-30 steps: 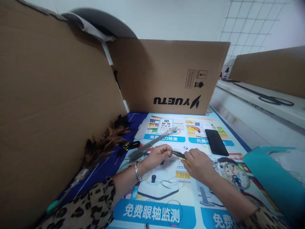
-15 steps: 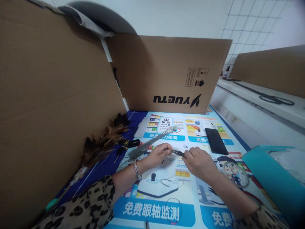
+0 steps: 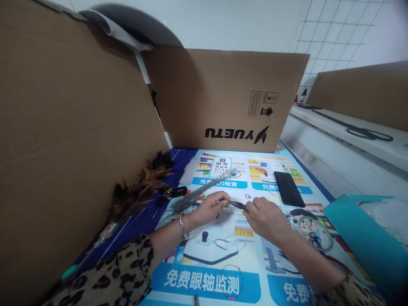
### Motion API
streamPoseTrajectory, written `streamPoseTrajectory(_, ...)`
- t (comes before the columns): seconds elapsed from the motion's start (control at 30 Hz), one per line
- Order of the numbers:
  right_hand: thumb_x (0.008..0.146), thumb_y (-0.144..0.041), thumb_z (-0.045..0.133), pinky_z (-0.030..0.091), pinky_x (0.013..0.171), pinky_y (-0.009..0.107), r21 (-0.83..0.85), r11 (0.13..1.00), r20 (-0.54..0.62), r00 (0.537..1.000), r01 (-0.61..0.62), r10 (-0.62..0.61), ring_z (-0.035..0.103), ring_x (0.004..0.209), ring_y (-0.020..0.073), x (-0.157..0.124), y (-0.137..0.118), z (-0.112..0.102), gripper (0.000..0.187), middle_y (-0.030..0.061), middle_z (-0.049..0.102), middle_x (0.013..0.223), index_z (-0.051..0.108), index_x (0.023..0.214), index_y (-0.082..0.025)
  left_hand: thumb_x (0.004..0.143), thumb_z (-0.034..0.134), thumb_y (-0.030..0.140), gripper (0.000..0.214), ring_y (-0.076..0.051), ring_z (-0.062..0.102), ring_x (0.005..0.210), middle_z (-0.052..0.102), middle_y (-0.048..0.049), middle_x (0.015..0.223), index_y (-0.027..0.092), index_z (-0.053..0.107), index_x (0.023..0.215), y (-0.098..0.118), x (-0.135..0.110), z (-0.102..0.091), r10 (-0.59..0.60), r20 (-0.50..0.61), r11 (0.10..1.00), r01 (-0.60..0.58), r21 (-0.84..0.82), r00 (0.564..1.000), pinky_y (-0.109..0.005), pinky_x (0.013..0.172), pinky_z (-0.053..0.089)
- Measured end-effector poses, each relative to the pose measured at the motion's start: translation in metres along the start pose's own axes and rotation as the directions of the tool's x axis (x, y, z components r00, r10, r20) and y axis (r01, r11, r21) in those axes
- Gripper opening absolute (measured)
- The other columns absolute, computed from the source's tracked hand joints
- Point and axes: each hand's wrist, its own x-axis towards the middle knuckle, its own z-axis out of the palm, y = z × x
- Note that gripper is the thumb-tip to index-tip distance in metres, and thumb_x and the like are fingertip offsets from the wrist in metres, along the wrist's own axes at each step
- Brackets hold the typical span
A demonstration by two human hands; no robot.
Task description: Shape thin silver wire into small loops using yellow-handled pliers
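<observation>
My left hand (image 3: 208,208) is closed in a pinch on a thin wire just in front of the plier jaws. My right hand (image 3: 266,219) is wrapped round small pliers (image 3: 239,205) with yellow handles, jaws pointing left at the wire. Both hands hover low over a printed poster mat (image 3: 223,255). A bundle of straight metal wires (image 3: 204,190) lies just behind my left hand. A bent heart-shaped wire (image 3: 230,245) lies on the mat near my wrists. A tiny wire loop (image 3: 247,196) sits beyond the pliers.
A black phone (image 3: 288,189) lies at the right of the mat. A feather duster (image 3: 140,191) and a black tool (image 3: 175,192) lie at the left. Cardboard walls (image 3: 229,97) stand at left and back. A teal box (image 3: 366,238) stands at right.
The hands have barely shifted; my left fingers have turned slightly on the wire at the plier jaws.
</observation>
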Motion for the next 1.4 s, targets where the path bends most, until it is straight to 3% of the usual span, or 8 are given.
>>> streamPoseTrajectory(0.43, 0.087, -0.035, 0.044, 0.027, 0.063, 0.029, 0.037, 0.999, -0.003, 1.0, -0.02, 0.02, 0.045, 0.075, 0.0185, -0.001, -0.001, 0.0, 0.02, 0.0062, 0.055, 0.08, 0.054, 0.08, -0.019, 0.086, 0.044, 0.03, 0.019, -0.013, 0.046, 0.072, 0.051, -0.0012, 0.075, 0.014, 0.053, 0.081, 0.002, 0.0, 0.001, -0.017, -0.02, 1.0, 0.017, -0.017, 1.0, -0.024, 0.068, 0.038)
streamPoseTrajectory(0.67, 0.085, -0.035, 0.047, 0.036, 0.072, 0.031, 0.293, 0.947, 0.01, 0.991, -0.131, 0.134, 0.049, 0.083, 0.0207, -0.002, 0.003, 0.011, 0.021, 0.0077, 0.056, 0.084, 0.056, 0.09, -0.017, 0.084, 0.047, 0.029, 0.017, -0.011, 0.046, 0.07, 0.052, -0.0008, 0.074, 0.014, 0.054, 0.081, 0.003, 0.001, 0.005, -0.083, -0.1, 0.991, 0.072, -0.109, 0.991, -0.023, 0.066, 0.039)
streamPoseTrajectory(0.73, 0.085, -0.035, 0.047, 0.039, 0.073, 0.031, 0.451, 0.864, 0.026, 0.971, -0.224, 0.238, 0.051, 0.084, 0.0204, -0.001, 0.004, 0.012, 0.022, 0.0072, 0.057, 0.087, 0.055, 0.095, -0.018, 0.082, 0.05, 0.029, 0.016, -0.011, 0.048, 0.07, 0.053, -0.0009, 0.076, 0.014, 0.055, 0.086, 0.001, 0.002, 0.007, -0.125, -0.109, 0.985, 0.11, -0.137, 0.986, -0.023, 0.065, 0.04)
streamPoseTrajectory(0.83, 0.085, -0.036, 0.046, 0.042, 0.071, 0.028, 0.687, 0.612, 0.145, 0.899, -0.393, 0.414, 0.054, 0.08, 0.0172, 0.003, 0.004, 0.01, 0.021, 0.0037, 0.058, 0.089, 0.053, 0.097, -0.021, 0.079, 0.055, 0.028, 0.021, -0.01, 0.049, 0.065, 0.054, 0.0, 0.075, 0.015, 0.054, 0.096, 0.0, 0.001, 0.011, -0.182, -0.09, 0.971, 0.165, -0.17, 0.979, -0.023, 0.06, 0.039)
streamPoseTrajectory(0.93, 0.079, -0.034, 0.054, 0.043, 0.072, 0.028, 0.797, 0.402, 0.253, 0.853, -0.451, 0.456, 0.055, 0.08, 0.016, 0.007, -0.001, 0.004, 0.021, 0.0011, 0.058, 0.09, 0.053, 0.096, -0.022, 0.078, 0.056, 0.026, 0.021, -0.01, 0.051, 0.064, 0.056, 0.0001, 0.075, 0.015, 0.053, 0.096, 0.005, -0.002, 0.015, -0.175, -0.044, 0.971, 0.165, -0.172, 0.984, -0.023, 0.061, 0.041)
streamPoseTrajectory(1.1, 0.073, -0.029, 0.06, 0.042, 0.064, 0.026, 0.856, 0.211, 0.377, 0.849, -0.472, 0.369, 0.051, 0.068, 0.0138, 0.015, -0.015, -0.004, 0.027, -0.0026, 0.052, 0.073, 0.055, 0.098, -0.023, 0.078, 0.054, 0.021, 0.024, -0.011, 0.054, 0.06, 0.057, 0.0033, 0.066, 0.018, 0.046, 0.101, 0.016, -0.007, 0.022, -0.127, 0.014, 0.979, 0.128, -0.156, 0.992, -0.024, 0.06, 0.042)
streamPoseTrajectory(1.23, 0.073, -0.028, 0.059, 0.042, 0.065, 0.026, 0.887, 0.069, 0.408, 0.845, -0.456, 0.346, 0.05, 0.071, 0.0135, 0.02, -0.024, -0.004, 0.019, -0.0015, 0.053, 0.078, 0.056, 0.091, -0.022, 0.075, 0.055, 0.017, 0.033, -0.012, 0.057, 0.064, 0.062, 0.002, 0.072, 0.019, 0.041, 0.105, 0.018, -0.008, 0.024, -0.128, 0.022, 0.984, 0.13, -0.125, 0.992, -0.024, 0.061, 0.043)
streamPoseTrajectory(1.4, 0.074, -0.032, 0.059, 0.041, 0.066, 0.027, 0.888, -0.02, 0.429, 0.813, -0.459, 0.393, 0.049, 0.072, 0.014, 0.018, -0.025, 0.001, 0.017, -0.001, 0.054, 0.078, 0.056, 0.088, -0.022, 0.074, 0.058, 0.018, 0.035, -0.011, 0.057, 0.063, 0.062, 0.0016, 0.074, 0.018, 0.04, 0.105, 0.016, -0.007, 0.023, -0.118, 0.052, 0.975, 0.126, -0.183, 0.992, -0.024, 0.062, 0.044)
